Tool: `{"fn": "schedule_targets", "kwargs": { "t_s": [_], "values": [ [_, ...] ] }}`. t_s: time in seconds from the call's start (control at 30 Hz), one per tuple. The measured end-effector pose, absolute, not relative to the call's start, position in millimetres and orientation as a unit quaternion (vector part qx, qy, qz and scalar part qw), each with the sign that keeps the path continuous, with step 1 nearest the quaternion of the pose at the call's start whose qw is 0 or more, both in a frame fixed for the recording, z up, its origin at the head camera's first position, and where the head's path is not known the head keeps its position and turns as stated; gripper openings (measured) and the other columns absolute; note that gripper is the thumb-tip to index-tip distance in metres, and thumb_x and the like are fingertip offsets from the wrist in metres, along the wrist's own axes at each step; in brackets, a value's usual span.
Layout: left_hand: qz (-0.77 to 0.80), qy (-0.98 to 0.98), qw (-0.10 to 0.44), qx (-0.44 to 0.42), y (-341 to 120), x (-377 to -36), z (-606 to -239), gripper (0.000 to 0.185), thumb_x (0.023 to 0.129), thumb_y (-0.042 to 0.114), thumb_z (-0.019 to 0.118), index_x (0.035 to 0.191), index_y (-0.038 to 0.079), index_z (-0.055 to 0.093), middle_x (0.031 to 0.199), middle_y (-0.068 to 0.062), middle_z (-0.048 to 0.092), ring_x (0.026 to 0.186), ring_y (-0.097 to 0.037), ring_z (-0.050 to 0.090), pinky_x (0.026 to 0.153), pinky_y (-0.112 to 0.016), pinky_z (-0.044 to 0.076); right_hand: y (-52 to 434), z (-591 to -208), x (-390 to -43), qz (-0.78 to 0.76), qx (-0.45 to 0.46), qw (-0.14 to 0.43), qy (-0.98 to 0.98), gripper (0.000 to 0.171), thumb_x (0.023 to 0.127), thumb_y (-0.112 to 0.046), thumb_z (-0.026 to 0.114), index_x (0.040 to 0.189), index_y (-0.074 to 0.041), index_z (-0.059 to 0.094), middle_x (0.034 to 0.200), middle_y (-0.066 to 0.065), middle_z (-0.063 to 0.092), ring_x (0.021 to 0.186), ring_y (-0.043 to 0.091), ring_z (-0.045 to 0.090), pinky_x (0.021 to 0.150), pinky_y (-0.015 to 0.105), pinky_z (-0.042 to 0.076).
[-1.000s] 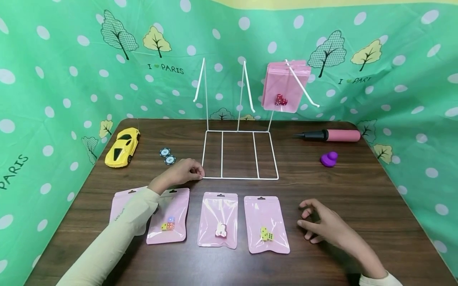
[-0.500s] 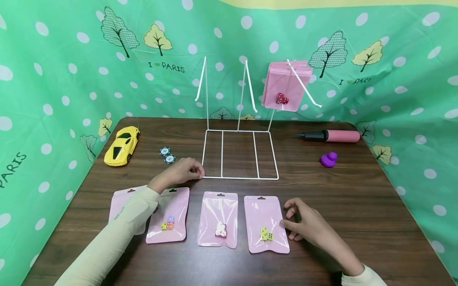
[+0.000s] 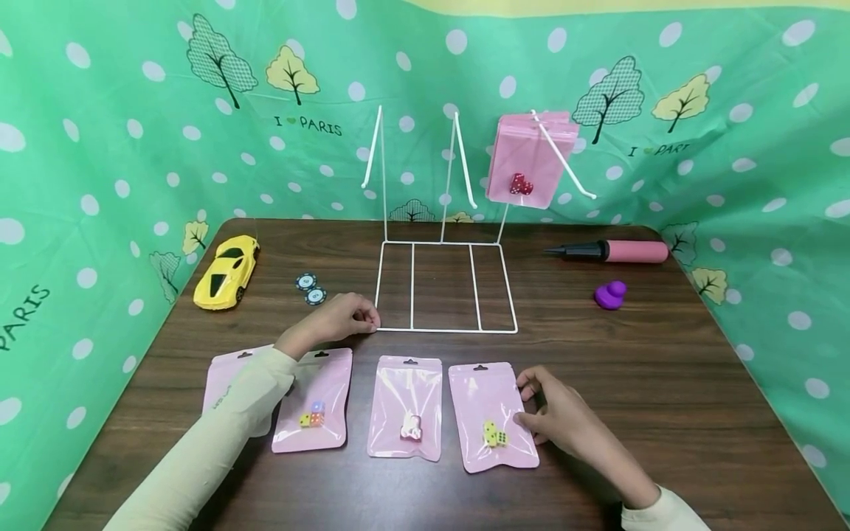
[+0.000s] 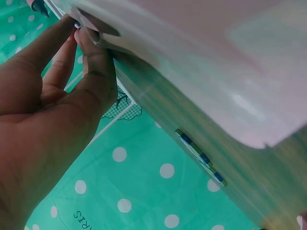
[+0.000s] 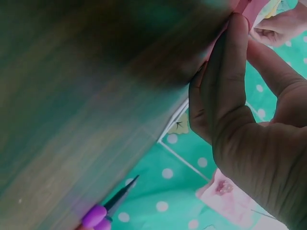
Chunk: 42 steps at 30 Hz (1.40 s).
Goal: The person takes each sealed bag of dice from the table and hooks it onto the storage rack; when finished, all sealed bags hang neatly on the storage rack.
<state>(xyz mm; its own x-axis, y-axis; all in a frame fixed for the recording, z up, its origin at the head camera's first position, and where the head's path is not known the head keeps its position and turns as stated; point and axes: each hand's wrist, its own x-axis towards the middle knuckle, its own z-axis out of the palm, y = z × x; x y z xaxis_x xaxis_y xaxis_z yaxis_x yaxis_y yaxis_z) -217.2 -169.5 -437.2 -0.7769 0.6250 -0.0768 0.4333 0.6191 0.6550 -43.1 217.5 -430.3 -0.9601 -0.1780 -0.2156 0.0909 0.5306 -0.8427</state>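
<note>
Several pink pouches lie in a row along the near side of the table. My right hand (image 3: 519, 400) pinches the right edge of the rightmost pouch (image 3: 485, 402), which holds yellow dice; in the right wrist view the thumb (image 5: 225, 72) presses on the pink edge (image 5: 249, 9). My left hand (image 3: 368, 321) rests on the table with curled fingers gripping the front left corner of the white wire rack (image 3: 443, 330). Its forearm covers part of the leftmost pouch (image 3: 222, 383). More pink pouches (image 3: 527, 158) hang on the rack's right arm.
A yellow toy car (image 3: 227, 271) and two poker chips (image 3: 311, 287) sit at the back left. A pink hand pump (image 3: 617, 251) and a purple toy (image 3: 609, 295) lie at the back right. Green dotted cloth walls the table on three sides.
My right hand has moved left across the table and taken the right edge of the yellow-dice pouch, which has shifted slightly left. The left hand has stayed at the rack corner.
</note>
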Motion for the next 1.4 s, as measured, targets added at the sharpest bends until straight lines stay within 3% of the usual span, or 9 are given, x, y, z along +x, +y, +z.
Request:
{"fn": "schedule_targets", "kwargs": {
  "t_s": [0.23,0.43,0.57,0.8,1.1,1.4],
  "values": [
    [0.319,0.887,0.153,0.297,-169,-218,-439,0.008,0.098,0.002,0.077,0.092,0.007,0.078,0.087,0.002,0.070,0.082,-0.011,0.061,0.079,-0.031,0.053,219,-429,-44,-0.441,-0.052,0.126,0.887,0.043,0.086,0.008,0.080,0.124,0.001,0.061,0.098,0.006,0.062,0.070,0.015,0.059,0.061,0.028,0.053],
    [0.319,0.889,0.151,0.293,-169,-217,-438,0.008,0.098,0.002,0.077,0.092,0.007,0.078,0.086,0.002,0.070,0.081,-0.011,0.061,0.079,-0.031,0.053,222,-429,-42,-0.440,-0.081,0.128,0.885,0.031,0.085,0.009,0.071,0.113,-0.004,0.069,0.089,0.002,0.057,0.065,0.008,0.053,0.057,0.024,0.045],
    [0.319,0.888,0.151,0.294,-169,-216,-438,0.008,0.098,0.002,0.077,0.092,0.007,0.078,0.086,0.002,0.070,0.080,-0.011,0.060,0.078,-0.031,0.052,226,-429,-41,-0.446,-0.102,0.108,0.883,0.031,0.084,0.011,0.068,0.109,-0.007,0.069,0.094,0.002,0.054,0.063,0.004,0.052,0.058,0.023,0.045],
    [0.317,0.888,0.151,0.298,-169,-217,-437,0.008,0.098,0.002,0.076,0.092,0.007,0.078,0.085,0.002,0.069,0.081,-0.010,0.060,0.078,-0.031,0.052,238,-420,-40,-0.456,-0.190,0.018,0.869,0.035,0.091,0.017,0.069,0.115,-0.008,0.069,0.109,0.011,0.069,0.066,0.001,0.061,0.058,0.025,0.053],
    [0.322,0.887,0.152,0.295,-169,-217,-435,0.009,0.098,0.002,0.077,0.091,0.007,0.077,0.085,0.001,0.070,0.080,-0.011,0.060,0.077,-0.031,0.051,227,-372,-46,-0.456,-0.293,-0.054,0.839,0.050,0.090,0.023,0.067,0.123,-0.014,0.070,0.112,0.000,0.066,0.086,0.007,0.064,0.067,0.023,0.058],
    [0.327,0.886,0.158,0.290,-169,-217,-433,0.008,0.098,0.002,0.077,0.091,0.006,0.077,0.084,0.002,0.068,0.079,-0.010,0.057,0.076,-0.031,0.050,204,-331,-62,-0.484,-0.339,-0.096,0.801,0.052,0.090,0.027,0.063,0.127,-0.008,0.071,0.117,0.005,0.066,0.093,0.012,0.064,0.069,0.024,0.060]
  ]
}}
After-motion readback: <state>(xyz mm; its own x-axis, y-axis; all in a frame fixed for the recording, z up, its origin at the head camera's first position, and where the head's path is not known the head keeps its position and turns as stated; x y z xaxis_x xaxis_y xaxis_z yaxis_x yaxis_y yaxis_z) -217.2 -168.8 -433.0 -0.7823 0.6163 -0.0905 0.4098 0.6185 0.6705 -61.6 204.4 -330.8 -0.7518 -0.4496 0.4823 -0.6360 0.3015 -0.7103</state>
